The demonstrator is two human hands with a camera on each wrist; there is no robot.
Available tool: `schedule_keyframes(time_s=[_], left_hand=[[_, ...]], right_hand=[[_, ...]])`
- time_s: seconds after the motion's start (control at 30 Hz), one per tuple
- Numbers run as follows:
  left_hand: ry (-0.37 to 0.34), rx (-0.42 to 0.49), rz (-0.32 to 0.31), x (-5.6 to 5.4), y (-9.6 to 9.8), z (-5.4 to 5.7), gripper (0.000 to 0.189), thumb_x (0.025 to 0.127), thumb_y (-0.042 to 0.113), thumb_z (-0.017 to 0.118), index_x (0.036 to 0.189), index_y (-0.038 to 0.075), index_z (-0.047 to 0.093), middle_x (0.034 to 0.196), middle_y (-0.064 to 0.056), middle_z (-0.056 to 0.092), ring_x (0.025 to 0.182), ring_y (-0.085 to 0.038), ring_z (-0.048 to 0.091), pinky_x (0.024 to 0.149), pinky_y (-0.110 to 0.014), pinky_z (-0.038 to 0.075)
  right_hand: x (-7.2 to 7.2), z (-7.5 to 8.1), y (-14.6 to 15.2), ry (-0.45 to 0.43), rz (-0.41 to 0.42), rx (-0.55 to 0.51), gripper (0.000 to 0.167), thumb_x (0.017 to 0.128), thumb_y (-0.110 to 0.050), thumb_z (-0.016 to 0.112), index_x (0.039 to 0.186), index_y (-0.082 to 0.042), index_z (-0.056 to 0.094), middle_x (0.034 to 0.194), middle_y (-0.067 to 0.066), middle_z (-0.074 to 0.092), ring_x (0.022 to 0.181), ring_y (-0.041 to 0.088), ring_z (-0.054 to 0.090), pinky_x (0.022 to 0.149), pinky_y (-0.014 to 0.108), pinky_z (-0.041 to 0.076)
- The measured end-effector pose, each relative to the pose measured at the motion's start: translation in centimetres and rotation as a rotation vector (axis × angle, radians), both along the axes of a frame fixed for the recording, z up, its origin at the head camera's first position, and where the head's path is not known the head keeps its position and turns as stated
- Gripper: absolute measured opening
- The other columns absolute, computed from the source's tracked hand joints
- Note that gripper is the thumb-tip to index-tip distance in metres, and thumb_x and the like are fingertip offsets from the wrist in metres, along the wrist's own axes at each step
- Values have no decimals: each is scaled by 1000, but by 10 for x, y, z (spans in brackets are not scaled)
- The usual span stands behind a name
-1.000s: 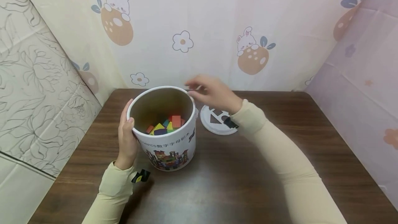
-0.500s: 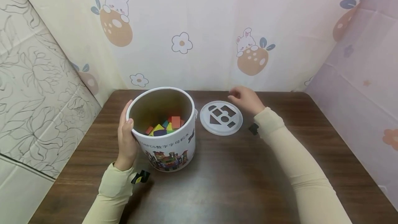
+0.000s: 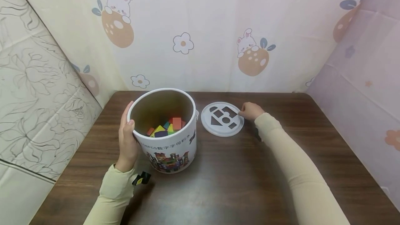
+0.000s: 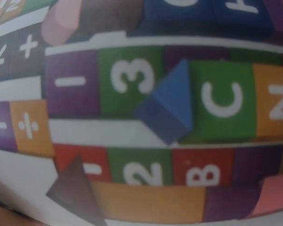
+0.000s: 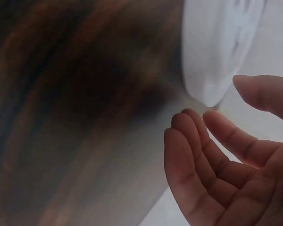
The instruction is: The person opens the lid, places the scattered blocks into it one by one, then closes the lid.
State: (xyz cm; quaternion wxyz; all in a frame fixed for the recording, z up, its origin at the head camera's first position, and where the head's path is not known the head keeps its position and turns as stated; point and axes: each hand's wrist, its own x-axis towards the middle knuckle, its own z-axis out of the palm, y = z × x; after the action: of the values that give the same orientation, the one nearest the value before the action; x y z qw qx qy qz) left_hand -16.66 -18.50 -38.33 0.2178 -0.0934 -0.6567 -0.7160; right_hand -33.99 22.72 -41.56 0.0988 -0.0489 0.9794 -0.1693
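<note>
A white bucket (image 3: 170, 148) printed with block pictures stands left of the middle of the table in the head view. Colourful building blocks (image 3: 160, 131) lie inside it. My left hand (image 3: 127, 143) grips the bucket's left side, thumb at the rim and fingers along the outer wall. The printed bucket wall (image 4: 132, 132) fills the left wrist view. To the bucket's right lies a round white lid (image 3: 222, 133) with shaped cutouts. My right hand (image 3: 252, 111) is at the lid's right edge. In the right wrist view its fingers are loosely bent, thumb apart from them, near the lid's rim (image 5: 203, 89).
The dark wooden table (image 3: 218, 190) extends to a patterned curtain (image 3: 206, 16) behind it. More printed cloth (image 3: 368, 89) hangs at the right, and a floral panel (image 3: 34, 72) stands at the left.
My right hand has moved from beside the bucket's rim rightward and then down to the lid's right edge. The left hand, the bucket and the lid stay in place.
</note>
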Motion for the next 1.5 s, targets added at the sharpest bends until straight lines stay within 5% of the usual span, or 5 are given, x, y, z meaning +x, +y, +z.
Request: schedule_keyframes(time_s=[0.37,0.67,0.77,1.03,1.5], left_hand=[[-4,-13,11,2,1,0,58,93,25,35,151,26,33,147,-2,42,130,-29,38,105,-50,37],[6,-17,18,0,1,-2,58,93,27,33,151,26,34,147,-1,42,130,-28,39,105,-48,36],[17,-30,31,-1,1,-2,58,93,27,31,150,25,35,147,-1,42,130,-26,39,107,-50,34],[36,-29,19,-2,0,-2,57,93,26,30,150,25,35,147,-2,42,130,-25,38,108,-50,31],[33,13,-1,-2,0,-2,61,94,28,33,153,13,30,147,-5,42,129,-27,40,104,-42,38]], right_hand=[[-2,-9,2,-40,-1,2,26,86,-12,50,60,-10,49,54,0,45,51,16,44,49,29,38],[0,-10,-1,-76,37,124,30,92,-15,49,102,4,69,80,12,67,72,25,59,68,37,49],[0,-10,0,-58,43,117,28,92,-16,48,95,3,69,74,11,63,68,24,57,64,36,47],[-5,-11,10,22,21,-14,31,88,-17,50,57,-10,49,53,0,44,50,17,44,49,30,37],[-4,13,13,111,-45,-361,31,91,-19,49,94,2,72,80,11,67,69,19,60,60,28,49]])
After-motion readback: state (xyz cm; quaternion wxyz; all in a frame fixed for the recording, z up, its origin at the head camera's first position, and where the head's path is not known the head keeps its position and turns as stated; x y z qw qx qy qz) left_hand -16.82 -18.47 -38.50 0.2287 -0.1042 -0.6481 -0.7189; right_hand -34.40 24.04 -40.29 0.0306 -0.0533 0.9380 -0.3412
